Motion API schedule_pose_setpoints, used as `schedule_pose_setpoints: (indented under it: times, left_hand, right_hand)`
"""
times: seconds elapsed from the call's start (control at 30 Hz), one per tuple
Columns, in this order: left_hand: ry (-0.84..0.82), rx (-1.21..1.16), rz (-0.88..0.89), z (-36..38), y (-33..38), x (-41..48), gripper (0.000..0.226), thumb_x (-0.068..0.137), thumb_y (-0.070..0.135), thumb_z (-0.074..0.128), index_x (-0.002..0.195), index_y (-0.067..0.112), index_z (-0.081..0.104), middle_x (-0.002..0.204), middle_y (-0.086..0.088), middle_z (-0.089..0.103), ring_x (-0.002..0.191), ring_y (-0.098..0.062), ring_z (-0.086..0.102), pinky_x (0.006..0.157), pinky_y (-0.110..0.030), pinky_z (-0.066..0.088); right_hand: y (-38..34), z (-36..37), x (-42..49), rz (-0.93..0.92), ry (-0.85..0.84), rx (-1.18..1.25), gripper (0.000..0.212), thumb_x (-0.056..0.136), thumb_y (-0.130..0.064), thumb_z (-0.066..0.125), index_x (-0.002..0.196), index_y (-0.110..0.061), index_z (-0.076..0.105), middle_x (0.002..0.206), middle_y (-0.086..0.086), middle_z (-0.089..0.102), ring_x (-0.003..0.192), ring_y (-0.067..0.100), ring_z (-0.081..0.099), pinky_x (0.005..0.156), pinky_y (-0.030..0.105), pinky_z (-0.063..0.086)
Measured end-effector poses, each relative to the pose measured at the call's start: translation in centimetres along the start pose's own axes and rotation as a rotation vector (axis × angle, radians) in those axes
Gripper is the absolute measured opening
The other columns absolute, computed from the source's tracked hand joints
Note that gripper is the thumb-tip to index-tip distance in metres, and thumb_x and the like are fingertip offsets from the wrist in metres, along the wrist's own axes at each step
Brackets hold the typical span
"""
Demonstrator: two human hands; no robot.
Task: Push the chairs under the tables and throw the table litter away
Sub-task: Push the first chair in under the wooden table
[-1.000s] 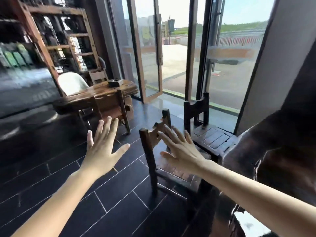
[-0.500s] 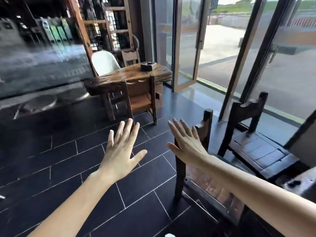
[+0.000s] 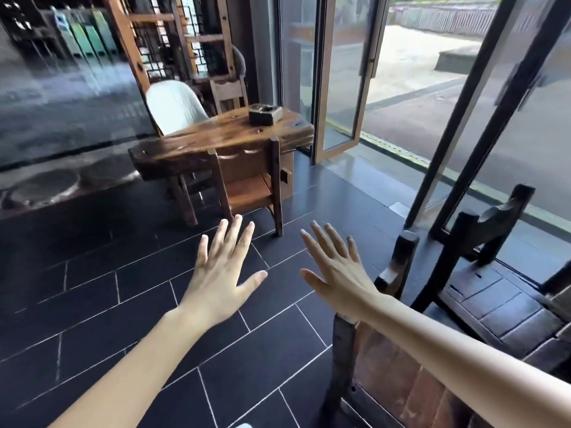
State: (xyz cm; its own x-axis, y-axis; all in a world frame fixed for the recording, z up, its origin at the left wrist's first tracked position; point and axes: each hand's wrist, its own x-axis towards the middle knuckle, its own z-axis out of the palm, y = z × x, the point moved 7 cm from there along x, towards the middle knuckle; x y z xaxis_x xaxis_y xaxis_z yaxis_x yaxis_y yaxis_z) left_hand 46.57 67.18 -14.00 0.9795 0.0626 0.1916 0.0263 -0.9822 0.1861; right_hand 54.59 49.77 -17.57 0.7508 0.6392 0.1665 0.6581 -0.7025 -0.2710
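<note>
My left hand (image 3: 221, 273) and my right hand (image 3: 335, 270) are stretched out over the dark tiled floor, fingers spread, holding nothing. A rough wooden table (image 3: 191, 148) stands ahead with a dark square ashtray (image 3: 265, 114) on its top. A wooden chair (image 3: 251, 183) is tucked against the table's near side. Two dark wooden chairs stand at the right: one (image 3: 398, 273) just beside my right wrist, the other (image 3: 488, 239) behind it by the glass. My hands touch neither.
A white padded chair (image 3: 173, 105) and a pale wooden chair (image 3: 230, 94) stand behind the table. Wooden shelving (image 3: 182, 41) rises at the back. A glass door (image 3: 343, 72) stands ajar; glass panels with dark frames (image 3: 463, 118) line the right side.
The view has swung left and moved toward the far table, which now looks larger. Both hands stay spread and have drifted clear of the near chair's back.
</note>
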Motion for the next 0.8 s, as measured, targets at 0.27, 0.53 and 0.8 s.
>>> schedule_pose_setpoints:
  times: [0.27,0.53,0.8]
  left_hand:
    - [-0.063,-0.083,0.252,4.6,-1.2,18.2,0.087,0.072,0.072,0.010,0.146,0.032,-0.015,0.152,0.011,-0.027,0.138,-0.008,-0.031,0.114,-0.041,-0.017]
    - [-0.156,-0.179,0.705,8.7,5.7,33.9,0.086,0.072,0.072,0.012,0.143,0.032,-0.016,0.151,0.015,-0.024,0.136,-0.001,-0.028,0.113,-0.036,-0.018]
    - [-0.324,-0.230,1.134,15.1,20.0,36.0,0.087,0.070,0.072,0.009,0.141,0.032,-0.023,0.152,0.010,-0.028,0.138,-0.012,-0.031,0.116,-0.042,-0.014]
  right_hand:
    - [10.4,0.5,8.0,0.316,0.022,-0.064,0.071,0.089,-0.061,0.019,0.150,-0.033,-0.005,0.160,-0.006,-0.013,0.145,0.017,-0.019,0.118,0.050,-0.005]
    - [17.6,-0.9,10.8,0.762,0.156,-0.048,0.069,0.091,-0.057,0.022,0.151,-0.032,-0.003,0.158,-0.006,-0.018,0.139,0.011,-0.027,0.113,0.047,-0.014]
    - [22.8,-0.8,5.8,1.150,0.267,-0.033,0.072,0.088,-0.059,0.016,0.151,-0.030,-0.001,0.159,-0.010,-0.015,0.144,0.012,-0.021,0.114,0.051,-0.011]
